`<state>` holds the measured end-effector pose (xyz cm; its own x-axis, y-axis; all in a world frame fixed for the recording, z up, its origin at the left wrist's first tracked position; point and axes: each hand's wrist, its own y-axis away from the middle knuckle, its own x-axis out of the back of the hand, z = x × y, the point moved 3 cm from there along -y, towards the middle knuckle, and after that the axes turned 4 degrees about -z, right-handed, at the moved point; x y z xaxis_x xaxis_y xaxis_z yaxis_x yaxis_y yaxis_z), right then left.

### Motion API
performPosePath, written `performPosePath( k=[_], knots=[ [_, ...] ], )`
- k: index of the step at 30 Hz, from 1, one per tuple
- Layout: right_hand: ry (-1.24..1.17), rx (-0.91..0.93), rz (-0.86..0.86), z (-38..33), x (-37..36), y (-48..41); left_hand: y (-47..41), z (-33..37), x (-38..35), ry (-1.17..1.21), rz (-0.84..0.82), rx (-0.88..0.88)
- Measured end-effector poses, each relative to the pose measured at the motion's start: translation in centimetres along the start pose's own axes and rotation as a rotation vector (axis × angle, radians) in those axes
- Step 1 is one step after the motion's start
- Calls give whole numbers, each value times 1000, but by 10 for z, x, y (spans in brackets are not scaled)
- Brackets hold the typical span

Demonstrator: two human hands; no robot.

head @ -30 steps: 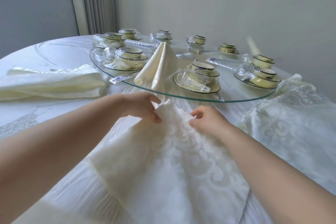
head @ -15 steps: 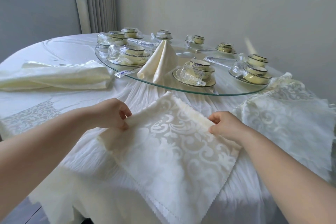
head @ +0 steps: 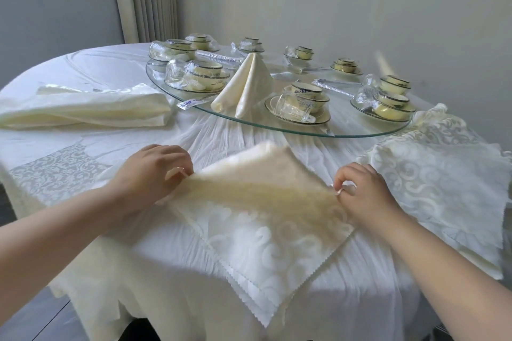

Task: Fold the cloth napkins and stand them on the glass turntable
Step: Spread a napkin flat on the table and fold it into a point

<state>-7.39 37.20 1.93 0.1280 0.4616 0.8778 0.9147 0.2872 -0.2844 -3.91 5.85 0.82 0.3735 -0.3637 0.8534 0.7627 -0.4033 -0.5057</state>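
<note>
A cream damask napkin (head: 266, 219) lies as a diamond on the table's near edge, its far part raised and folding toward me. My left hand (head: 151, 174) pinches its left corner. My right hand (head: 363, 194) pinches its right corner between thumb and fingers. Behind it, the glass turntable (head: 277, 126) carries one folded napkin (head: 245, 84) standing as a cone near its front rim.
Wrapped cup-and-saucer sets (head: 302, 102) ring the turntable. A loosely folded cream napkin (head: 88, 111) lies at the left, and several unfolded damask napkins (head: 437, 180) are piled at the right. The white-clothed round table (head: 91, 63) ends close to me; a wall stands behind.
Both hands slid apart along the napkin to its left and right corners. The far half has lifted and is coming over toward me.
</note>
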Motion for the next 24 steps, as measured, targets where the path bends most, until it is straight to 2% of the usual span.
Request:
performPosePath(
  k=[5,10,15,17,20,24],
  knots=[
    [111,93,-129,3,-2,21,13,0,4,116,-3,-47],
    [227,316,65,-10,-5,34,19,6,4,-20,-3,-43],
    [253,582,116,-38,-12,54,22,2,0,101,-2,30],
    [292,609,201,-42,-11,56,22,2,-1,112,-2,24],
    [310,546,323,-31,-5,47,23,6,-3,82,12,-15],
    [253,485,382,-8,-1,37,25,8,1,48,52,-29]
  ],
)
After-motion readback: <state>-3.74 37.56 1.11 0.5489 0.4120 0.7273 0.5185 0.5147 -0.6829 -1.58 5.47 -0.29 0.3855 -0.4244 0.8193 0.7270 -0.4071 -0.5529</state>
